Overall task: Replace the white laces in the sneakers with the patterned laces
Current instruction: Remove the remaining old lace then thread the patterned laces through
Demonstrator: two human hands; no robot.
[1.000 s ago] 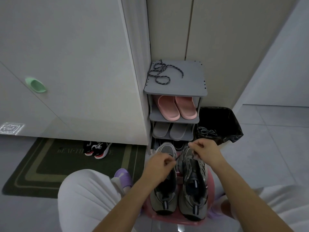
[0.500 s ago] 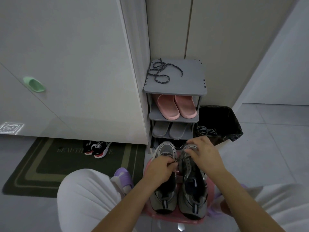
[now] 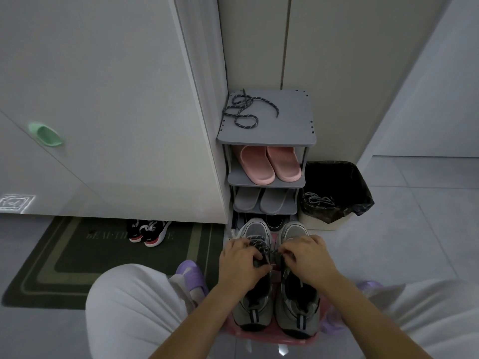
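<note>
Lacing the left sneaker (image 3: 255, 226): our left hand (image 3: 239, 263) and right hand (image 3: 307, 257) each pinch the lace (image 3: 261, 246) running between them. Next, we judge, the ends need drawing snug, then threading onward. Spare lace (image 3: 243, 110): well beyond the grip, atop the rack (image 3: 285, 130).

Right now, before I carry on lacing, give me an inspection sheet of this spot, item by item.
Surface: pink stool on tiled floor.
Job's things: left sneaker part-laced with threaded lace; right sneaker beside it; spare patterned lace atop shoe rack; white laces on bin liner.
Clutter: pink slippers, grey slippers on rack shelves; black-red shoes on doormat.
Hands: left hand and right hand both pinch threaded lace.
Cables: nothing seen.
Surroundings: white cabinet doors, green handle.
</note>
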